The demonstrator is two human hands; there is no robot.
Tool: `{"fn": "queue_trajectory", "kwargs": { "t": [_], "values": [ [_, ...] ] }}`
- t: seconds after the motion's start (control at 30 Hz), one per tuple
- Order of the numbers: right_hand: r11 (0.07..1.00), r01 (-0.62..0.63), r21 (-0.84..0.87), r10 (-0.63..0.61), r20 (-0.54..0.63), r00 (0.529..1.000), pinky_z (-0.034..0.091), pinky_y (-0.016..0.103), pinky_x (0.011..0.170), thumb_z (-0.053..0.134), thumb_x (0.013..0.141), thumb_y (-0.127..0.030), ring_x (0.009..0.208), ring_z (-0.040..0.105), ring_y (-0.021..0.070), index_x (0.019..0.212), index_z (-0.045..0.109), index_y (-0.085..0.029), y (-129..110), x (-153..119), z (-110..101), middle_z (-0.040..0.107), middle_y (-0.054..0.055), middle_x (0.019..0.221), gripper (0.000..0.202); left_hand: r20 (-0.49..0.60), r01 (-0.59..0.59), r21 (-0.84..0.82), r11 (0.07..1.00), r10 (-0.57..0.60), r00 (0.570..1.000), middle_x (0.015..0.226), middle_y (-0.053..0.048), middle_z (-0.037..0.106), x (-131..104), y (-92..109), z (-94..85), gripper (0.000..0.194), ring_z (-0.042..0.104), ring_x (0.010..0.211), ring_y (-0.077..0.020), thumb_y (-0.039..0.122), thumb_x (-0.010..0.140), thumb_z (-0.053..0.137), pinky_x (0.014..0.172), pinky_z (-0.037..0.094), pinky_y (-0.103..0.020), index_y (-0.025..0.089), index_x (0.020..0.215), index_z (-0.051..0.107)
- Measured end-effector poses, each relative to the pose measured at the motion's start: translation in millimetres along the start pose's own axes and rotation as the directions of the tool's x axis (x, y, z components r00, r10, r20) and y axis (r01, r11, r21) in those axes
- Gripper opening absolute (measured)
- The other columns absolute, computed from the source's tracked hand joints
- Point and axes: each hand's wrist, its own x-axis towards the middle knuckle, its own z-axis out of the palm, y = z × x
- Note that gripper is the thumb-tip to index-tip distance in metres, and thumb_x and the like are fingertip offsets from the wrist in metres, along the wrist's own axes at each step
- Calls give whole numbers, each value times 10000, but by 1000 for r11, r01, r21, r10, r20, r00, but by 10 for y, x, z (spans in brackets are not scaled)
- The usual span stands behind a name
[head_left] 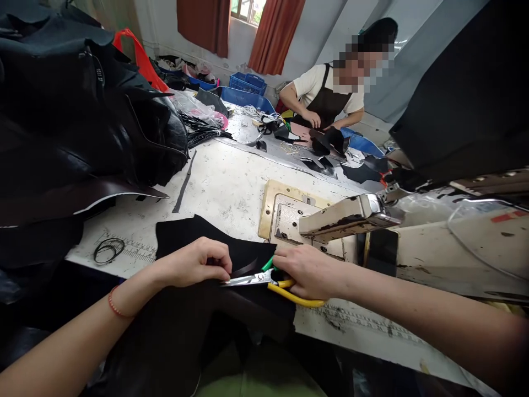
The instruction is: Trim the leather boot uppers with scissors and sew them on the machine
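Note:
My right hand (308, 270) is closed around the yellow and green handles of a pair of scissors (248, 280), whose blades point left. Just beyond the blade tips, my left hand (202, 262) pinches the edge of a black leather piece (185, 234). This piece lies partly on the white table and hangs over its front edge toward my lap. A thin dark strip (248, 268) shows along the cut edge, between my hands. The blades lie against the leather near my left fingertips; how far apart they are is hard to make out.
A sewing machine (339, 218) stands at the right of the white table (231, 176). Black leather (82, 121) is heaped at the left. A narrow strip (184, 184) and a thin black coil (108, 251) lie nearby. Across the table, a co-worker (326, 96) handles dark pieces.

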Motion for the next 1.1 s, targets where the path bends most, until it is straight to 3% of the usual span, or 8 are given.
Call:
{"fn": "queue_trajectory", "kwargs": {
  "t": [0.23,0.43,0.73,1.1],
  "values": [
    [979,-177,-96,181,31,983,266,290,537,546,717,-188,687,587,208,813,561,-173,-4,-305,-127,628,71,814,98,15,-32,-218,975,36,999,703,23,562,427,0,74,141,466,644,-95,266,801,664,594,377,-205,144,745,620],
    [955,-282,-91,290,106,951,300,291,553,533,743,-183,711,600,234,836,563,-174,11,-499,-149,628,83,850,97,2,-37,-299,954,40,999,708,23,572,471,-23,89,141,481,654,-96,258,795,662,608,388,-205,145,741,597],
    [939,-314,-141,329,104,938,238,293,524,583,728,-212,668,603,222,802,573,-175,-138,-372,-205,635,69,814,84,-17,-71,-294,953,69,997,706,22,572,475,-46,112,112,490,658,-97,207,787,664,610,389,-205,147,715,603],
    [953,-244,-178,261,79,962,200,282,503,576,717,-221,623,574,186,814,564,-173,-105,-196,-137,628,65,811,110,-75,-169,-292,941,153,985,712,23,578,486,-58,119,110,494,661,-95,173,772,685,616,387,-209,154,680,629]
  ]
}}
